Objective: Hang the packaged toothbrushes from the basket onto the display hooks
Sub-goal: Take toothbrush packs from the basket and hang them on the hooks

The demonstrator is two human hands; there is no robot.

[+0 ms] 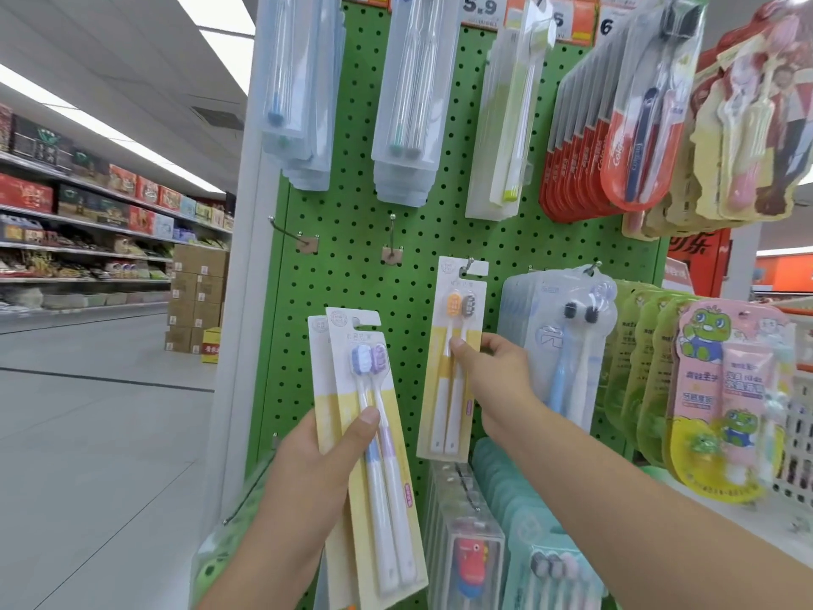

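My left hand (316,460) grips two stacked yellow-and-white toothbrush packs (378,468); the front one shows a blue and a purple brush. My right hand (492,372) pinches the middle of another pack (453,367) with orange and grey brush heads. The top hole of that pack sits on a metal hook (470,262) of the green pegboard (352,275). Two bare hooks (286,233) (393,235) stick out of the board to the left of it. The basket is not in view.
Clear and red toothbrush packs hang in rows above (404,103) and to the right (572,138). Green frog-print kids' packs (721,402) hang at right, with more packs below (475,543). A store aisle with shelves (88,213) and cartons (198,297) lies to the left.
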